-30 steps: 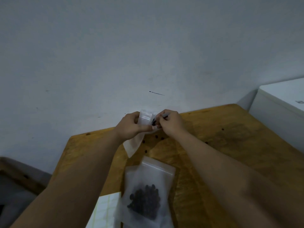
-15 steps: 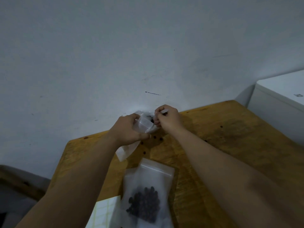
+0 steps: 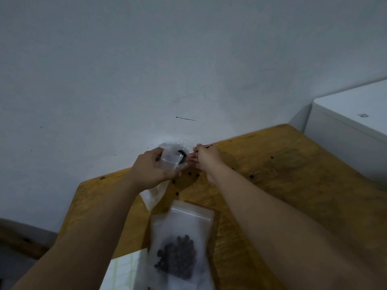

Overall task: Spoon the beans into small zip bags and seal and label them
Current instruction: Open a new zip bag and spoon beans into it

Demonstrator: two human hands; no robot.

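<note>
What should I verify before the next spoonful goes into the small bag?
1. Bag held: the left hand holds the small zip bag: ok.
2. Bag mouth open toward the spoon: cannot tell.
3. Spoon held: the right hand pinches its handle: ok.
4. Beans contained: not ok; loose beans lie on the table.
5. The filled bag sealed: cannot tell.
6. The label sheet beside the filled bag: ok.
</note>
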